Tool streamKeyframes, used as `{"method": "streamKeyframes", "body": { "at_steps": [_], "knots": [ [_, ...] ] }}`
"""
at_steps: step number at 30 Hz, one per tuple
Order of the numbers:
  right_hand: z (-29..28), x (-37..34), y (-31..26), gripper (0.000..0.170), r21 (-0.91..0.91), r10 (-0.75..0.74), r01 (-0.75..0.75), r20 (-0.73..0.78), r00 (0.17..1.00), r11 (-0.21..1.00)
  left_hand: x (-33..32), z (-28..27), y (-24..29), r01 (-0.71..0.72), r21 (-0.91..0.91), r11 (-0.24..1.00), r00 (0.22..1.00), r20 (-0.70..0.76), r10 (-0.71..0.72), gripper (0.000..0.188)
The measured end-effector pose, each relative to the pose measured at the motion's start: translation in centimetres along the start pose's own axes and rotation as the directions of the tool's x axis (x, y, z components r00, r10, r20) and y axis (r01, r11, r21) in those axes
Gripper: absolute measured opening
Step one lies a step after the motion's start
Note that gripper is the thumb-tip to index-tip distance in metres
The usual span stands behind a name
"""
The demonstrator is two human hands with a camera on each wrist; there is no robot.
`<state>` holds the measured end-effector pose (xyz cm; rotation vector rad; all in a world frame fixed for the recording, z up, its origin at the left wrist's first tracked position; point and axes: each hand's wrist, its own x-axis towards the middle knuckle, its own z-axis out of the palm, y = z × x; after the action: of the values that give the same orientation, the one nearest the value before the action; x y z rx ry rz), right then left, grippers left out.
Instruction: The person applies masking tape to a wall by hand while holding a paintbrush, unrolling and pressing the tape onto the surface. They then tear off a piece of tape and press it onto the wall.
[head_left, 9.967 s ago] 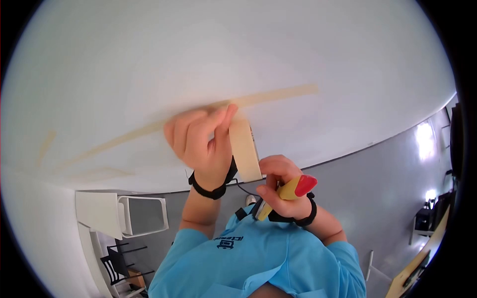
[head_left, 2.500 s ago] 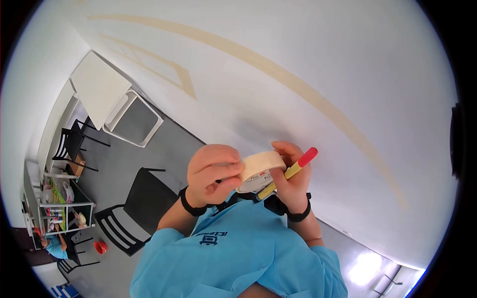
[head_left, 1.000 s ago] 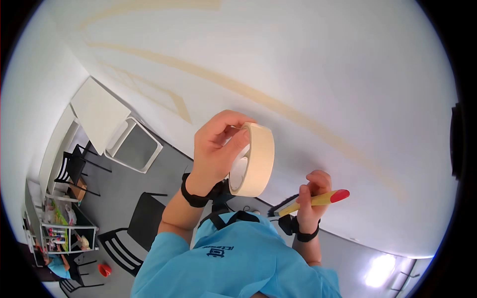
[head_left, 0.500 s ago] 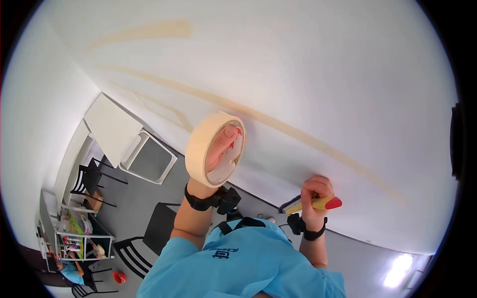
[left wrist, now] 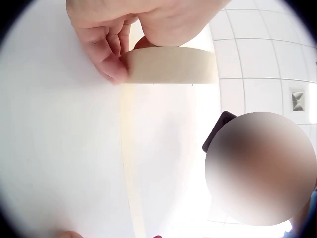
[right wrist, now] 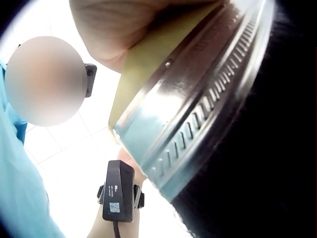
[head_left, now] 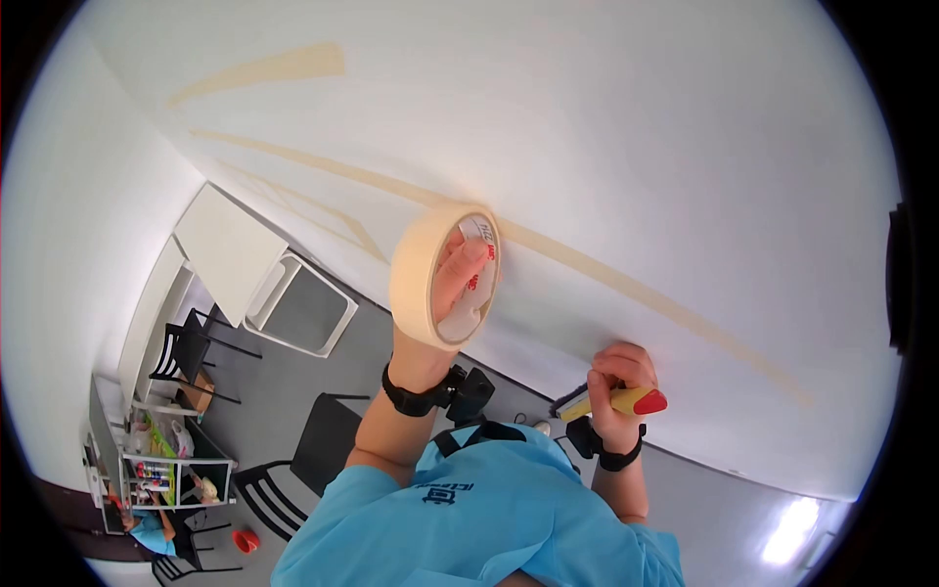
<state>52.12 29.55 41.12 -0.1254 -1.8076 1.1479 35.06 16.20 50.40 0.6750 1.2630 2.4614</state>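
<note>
left hand (head_left: pixel 460 274): closed on cream masking-tape roll (head_left: pixel 416 274), thumb inside
right hand (head_left: pixel 621 380): curled round metal-banded, red-tipped yellow brush (head_left: pixel 631 400)
white wall (head_left: pixel 665 117): cream tape strip (head_left: pixel 606 269)

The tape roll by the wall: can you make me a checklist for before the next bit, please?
1. Left hand has the tape roll: ok, it grips it with the hand through the ring.
2. Right hand has the brush: ok, held by its yellow handle.
3. Brush is away from the roll: ok, there is a gap between them.
4. One hand is free: not ok, both are holding something.
5. Tape strip on the wall is stuck down all along: cannot tell, the roll hides part of it.
6. The roll's loose end is easy to find: cannot tell, no end shows clearly.
</note>
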Motion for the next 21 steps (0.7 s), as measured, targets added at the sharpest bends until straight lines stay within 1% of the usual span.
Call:
{"method": "streamKeyframes", "body": {
  "at_steps": [2, 6, 8, 9, 10, 11, 12, 13, 15, 16, 17, 18, 19, 20, 21],
  "knots": [
    [-0.1, 0.0, -0.1, 0.019, 0.001, 0.004, -0.004, 0.008, 1.000, 1.000, -0.2, 0.5, 0.5, 0.092, 0.061, 0.994, 0.995, -0.038, -0.090, 0.015],
    [0.0, 0.2, 0.0, 0.018, 0.001, -0.021, 0.021, 0.012, 1.000, 1.000, -0.1, 0.3, 0.5, 0.091, 0.077, 0.993, 0.996, -0.031, -0.089, 0.017],
    [-0.1, 0.1, 0.0, 0.017, -0.006, -0.034, 0.034, 0.021, 0.999, 0.999, 0.0, -0.1, -0.7, -0.033, 0.103, 0.994, 0.994, -0.098, 0.043, 0.019],
    [0.0, 0.1, -0.1, 0.017, -0.004, -0.021, 0.021, 0.020, 1.000, 1.000, -0.2, -0.2, -1.0, -0.037, 0.101, 0.994, 0.994, -0.102, 0.047, 0.019],
    [0.0, 0.2, -0.1, 0.017, -0.002, -0.009, 0.009, 0.017, 1.000, 1.000, -0.6, -0.4, -1.3, -0.182, 0.253, 0.950, 0.974, -0.085, 0.209, 0.020],
    [0.0, 0.2, -0.1, 0.017, -0.002, -0.013, 0.013, 0.019, 1.000, 1.000, -0.9, -0.5, -1.7, -0.317, 0.396, 0.862, 0.931, -0.042, 0.361, 0.022],
    [0.0, 0.2, -0.1, 0.018, -0.025, -0.026, 0.027, 0.025, 0.999, 0.999, -1.1, -0.5, -2.3, -0.434, 0.340, 0.834, 0.882, -0.030, 0.471, 0.021],
    [0.0, 0.2, -0.1, 0.018, -0.049, -0.040, 0.041, 0.030, 0.999, 0.998, -1.2, -0.7, -2.3, -0.437, 0.339, 0.833, 0.880, -0.028, 0.473, 0.021],
    [0.0, 0.2, -0.1, 0.018, -0.044, -0.031, 0.032, 0.027, 0.999, 0.998, -1.5, -1.1, -2.3, -0.616, 0.324, 0.718, 0.781, 0.136, 0.609, 0.021],
    [0.0, 0.2, -0.1, 0.018, -0.039, -0.021, 0.022, 0.025, 0.999, 0.999, -1.7, -1.0, -1.9, -0.586, 0.290, 0.757, 0.806, 0.113, 0.581, 0.021],
    [0.1, 0.1, -0.1, 0.018, -0.039, -0.021, 0.022, 0.026, 0.999, 0.999, -1.7, -1.0, -1.2, -0.585, 0.291, 0.757, 0.807, 0.112, 0.580, 0.021],
    [0.1, 0.1, -0.2, 0.018, -0.033, -0.018, 0.019, 0.020, 1.000, 0.999, -1.6, -0.8, -0.1, -0.551, 0.597, 0.583, 0.801, 0.183, 0.569, 0.022],
    [0.1, 0.1, -0.2, 0.018, -0.027, -0.016, 0.017, 0.016, 1.000, 0.999, -1.4, -0.8, 0.5, -0.466, 0.823, 0.324, 0.808, 0.247, 0.536, 0.024],
    [0.0, 0.2, -0.2, 0.018, -0.028, -0.017, 0.018, 0.019, 1.000, 0.999, -0.6, -1.7, -0.9, -0.133, 0.433, 0.891, 0.960, -0.166, 0.224, 0.030],
    [0.1, 0.1, -0.1, 0.018, -0.035, -0.025, 0.026, 0.017, 1.000, 0.999, 0.0, -1.9, -0.9, -0.133, 0.432, 0.892, 0.960, -0.168, 0.225, 0.030]
  ]
}}
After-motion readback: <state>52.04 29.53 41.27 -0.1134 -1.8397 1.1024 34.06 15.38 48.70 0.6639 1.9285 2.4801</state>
